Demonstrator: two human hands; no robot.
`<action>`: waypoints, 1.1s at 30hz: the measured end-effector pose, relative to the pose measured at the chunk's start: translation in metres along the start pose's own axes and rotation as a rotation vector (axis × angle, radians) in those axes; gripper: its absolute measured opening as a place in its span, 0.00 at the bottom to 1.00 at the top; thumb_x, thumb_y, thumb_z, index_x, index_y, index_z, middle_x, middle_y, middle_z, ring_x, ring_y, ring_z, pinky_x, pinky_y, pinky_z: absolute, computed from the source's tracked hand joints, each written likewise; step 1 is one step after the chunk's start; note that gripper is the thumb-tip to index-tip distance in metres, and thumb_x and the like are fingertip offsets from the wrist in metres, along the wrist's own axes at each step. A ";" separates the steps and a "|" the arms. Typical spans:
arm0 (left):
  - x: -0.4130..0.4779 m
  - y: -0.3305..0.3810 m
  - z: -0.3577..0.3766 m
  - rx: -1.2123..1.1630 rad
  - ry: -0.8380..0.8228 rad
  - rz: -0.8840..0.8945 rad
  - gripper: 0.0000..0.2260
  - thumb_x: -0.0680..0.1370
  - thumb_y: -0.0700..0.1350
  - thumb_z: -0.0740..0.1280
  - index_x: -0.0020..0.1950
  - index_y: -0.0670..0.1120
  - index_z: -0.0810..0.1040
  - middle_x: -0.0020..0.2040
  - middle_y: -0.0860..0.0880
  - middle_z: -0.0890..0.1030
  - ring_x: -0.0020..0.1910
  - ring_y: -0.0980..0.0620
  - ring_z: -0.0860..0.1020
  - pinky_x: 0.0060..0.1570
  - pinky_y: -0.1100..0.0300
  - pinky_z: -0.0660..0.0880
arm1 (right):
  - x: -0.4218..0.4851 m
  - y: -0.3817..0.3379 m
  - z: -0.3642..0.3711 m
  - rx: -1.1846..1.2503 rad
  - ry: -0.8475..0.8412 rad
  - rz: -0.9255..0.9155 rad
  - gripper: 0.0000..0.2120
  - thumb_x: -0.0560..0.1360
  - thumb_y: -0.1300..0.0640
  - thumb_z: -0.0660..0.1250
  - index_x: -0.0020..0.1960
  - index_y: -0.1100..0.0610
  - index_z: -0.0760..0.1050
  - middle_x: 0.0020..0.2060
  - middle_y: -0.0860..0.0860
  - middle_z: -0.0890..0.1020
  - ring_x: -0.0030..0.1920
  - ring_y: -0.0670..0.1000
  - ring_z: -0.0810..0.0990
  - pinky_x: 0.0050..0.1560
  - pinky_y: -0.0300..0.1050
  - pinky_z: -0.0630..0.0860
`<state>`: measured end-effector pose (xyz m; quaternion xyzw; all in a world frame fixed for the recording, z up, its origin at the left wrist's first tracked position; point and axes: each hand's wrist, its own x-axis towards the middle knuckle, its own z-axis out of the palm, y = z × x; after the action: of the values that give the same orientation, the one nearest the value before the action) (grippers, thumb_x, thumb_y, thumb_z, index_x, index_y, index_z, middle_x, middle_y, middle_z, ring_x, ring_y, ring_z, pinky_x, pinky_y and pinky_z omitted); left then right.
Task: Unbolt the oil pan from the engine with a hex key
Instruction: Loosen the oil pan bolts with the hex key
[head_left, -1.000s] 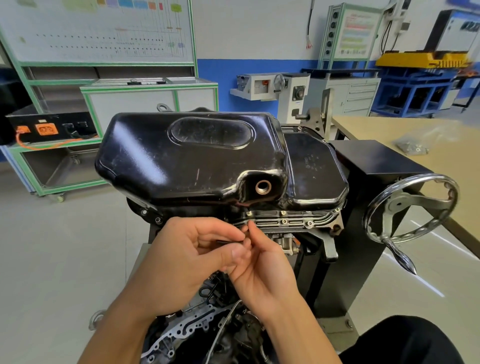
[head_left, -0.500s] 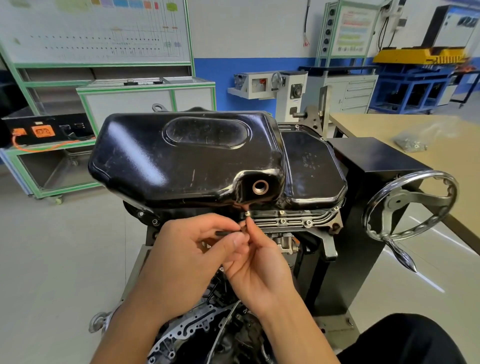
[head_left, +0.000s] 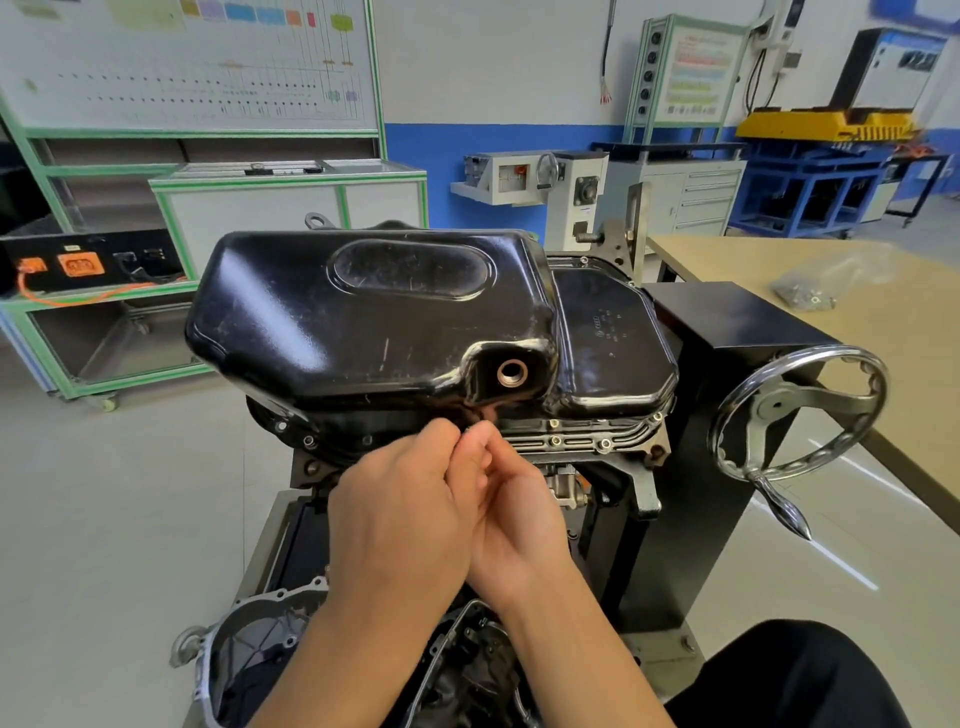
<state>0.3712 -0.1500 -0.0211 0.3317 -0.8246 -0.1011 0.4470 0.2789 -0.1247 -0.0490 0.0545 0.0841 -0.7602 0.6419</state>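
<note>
Oil pan (head_left: 363, 322) is sitting bolted on the upturned engine (head_left: 587, 441), which is being held in a stand with a handwheel (head_left: 800, 410). Both hands are working at the pan's near flange, just below the open drain hole (head_left: 512, 373). A second ago a dark hex key was showing between the left thumb and fingers. The left hand (head_left: 400, 514) is now curling closed over it, probably still gripping it, though the key itself is hidden. The right hand (head_left: 514, 519) is pinching thumb and forefinger at something small where the fingertips meet, and what it is cannot be told. Judging from this, one flange bolt is being turned or lifted out by hand. Other bolts (head_left: 556, 441) are still seated along the flange, so the pan is not yet coming free.

A clear bag (head_left: 810, 291) is lying on the table (head_left: 779, 260), well apart, holding small metal parts.
</note>
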 end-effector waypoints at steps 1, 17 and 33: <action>-0.001 0.001 0.001 -0.006 0.021 -0.034 0.17 0.81 0.54 0.63 0.34 0.49 0.78 0.28 0.56 0.78 0.28 0.53 0.77 0.27 0.55 0.74 | -0.001 0.001 0.001 -0.023 0.004 -0.002 0.15 0.82 0.55 0.62 0.38 0.60 0.73 0.29 0.49 0.71 0.24 0.45 0.72 0.26 0.38 0.77; 0.000 0.014 -0.003 -0.545 -0.364 -0.428 0.21 0.77 0.62 0.64 0.35 0.49 0.85 0.29 0.54 0.83 0.29 0.59 0.81 0.30 0.68 0.74 | 0.002 0.005 -0.022 -0.281 -0.060 -0.086 0.21 0.80 0.51 0.63 0.32 0.60 0.81 0.25 0.54 0.79 0.27 0.51 0.82 0.27 0.43 0.78; 0.005 0.015 -0.015 -0.227 -0.174 -0.114 0.07 0.73 0.57 0.69 0.49 0.60 0.84 0.31 0.63 0.82 0.36 0.63 0.82 0.44 0.54 0.81 | 0.000 -0.002 -0.014 -0.188 0.012 0.005 0.20 0.78 0.51 0.66 0.61 0.67 0.77 0.53 0.66 0.83 0.52 0.63 0.84 0.74 0.50 0.67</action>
<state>0.3747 -0.1403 -0.0019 0.3155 -0.8234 -0.2471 0.4019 0.2763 -0.1212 -0.0628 -0.0015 0.1588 -0.7471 0.6455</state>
